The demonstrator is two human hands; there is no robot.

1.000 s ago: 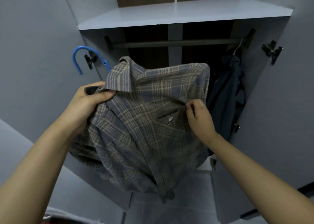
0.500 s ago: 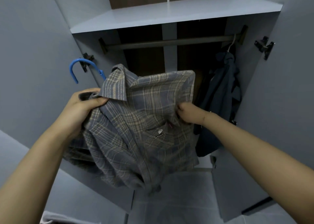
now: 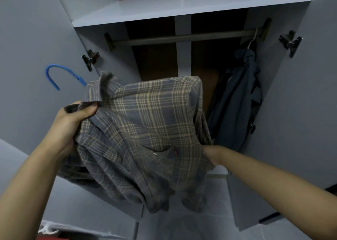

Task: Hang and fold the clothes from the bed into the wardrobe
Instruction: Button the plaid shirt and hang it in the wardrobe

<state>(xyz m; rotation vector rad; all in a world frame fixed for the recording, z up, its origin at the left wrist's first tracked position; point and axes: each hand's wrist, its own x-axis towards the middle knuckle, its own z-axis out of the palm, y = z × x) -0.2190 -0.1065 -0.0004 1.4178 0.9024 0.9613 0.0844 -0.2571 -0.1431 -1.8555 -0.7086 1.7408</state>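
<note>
The plaid shirt (image 3: 145, 134) is gripped at its collar by the left hand (image 3: 73, 123), the thumb being curled over the cloth. The right hand (image 3: 209, 155) is reached in under the shirt's right edge and is mostly hidden by the fabric, so whether its fingers are closed on the cloth cannot be told. The shirt is held up in front of the open wardrobe (image 3: 182, 4), below the hanging rail (image 3: 182, 38), and is draped over a blue hanger (image 3: 54, 73), of which only the hook is seen, sticking out to the left of the collar. The shirt's tails are left hanging loose between the forearms. At the rail's right end a dark blue garment (image 3: 240, 101) is hung on its own hanger. Both wardrobe doors are stood open.
</note>
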